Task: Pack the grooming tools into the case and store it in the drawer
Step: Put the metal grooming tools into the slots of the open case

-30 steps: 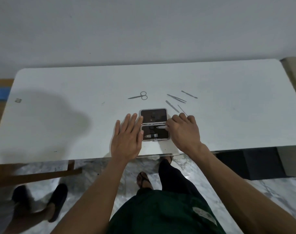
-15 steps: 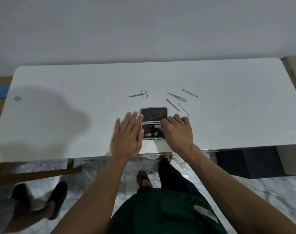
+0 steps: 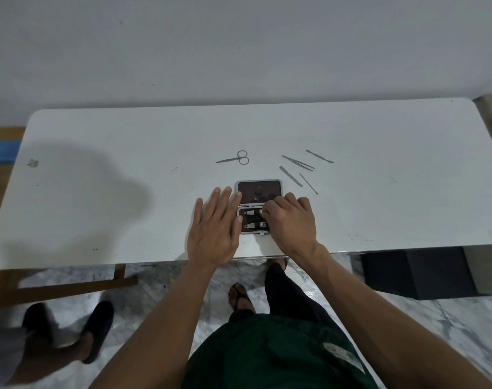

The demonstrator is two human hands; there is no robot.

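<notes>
An open grooming case (image 3: 259, 192) lies flat near the front edge of a white table (image 3: 379, 209), its dark-lined lid half toward the wall and its tray half toward the person. Two nail clippers show in the tray: an upper clipper (image 3: 252, 212) and a lower clipper (image 3: 254, 226), each lying crosswise with its pointed end to the left. Beyond the case, small scissors (image 3: 235, 158) rest on the bare tabletop, handles to the right. To the far right of the case lie four slim metal tools, well apart from the scissors: tweezers (image 3: 298, 163), a cuticle pusher (image 3: 319, 156), a nail file (image 3: 290, 176) and a thin pick (image 3: 308, 183). The left hand (image 3: 215, 230) lies flat with fingers straight and spread, its fingertips touching the case's left edge. The right hand (image 3: 291, 220) covers the tray's right side, fingers curled down at the right end of the upper clipper; whether they pinch it cannot be told. A dark box (image 3: 418, 272) sits under the table at right. Another person's dark shoes (image 3: 96, 329) stand on the marble floor at near left.
</notes>
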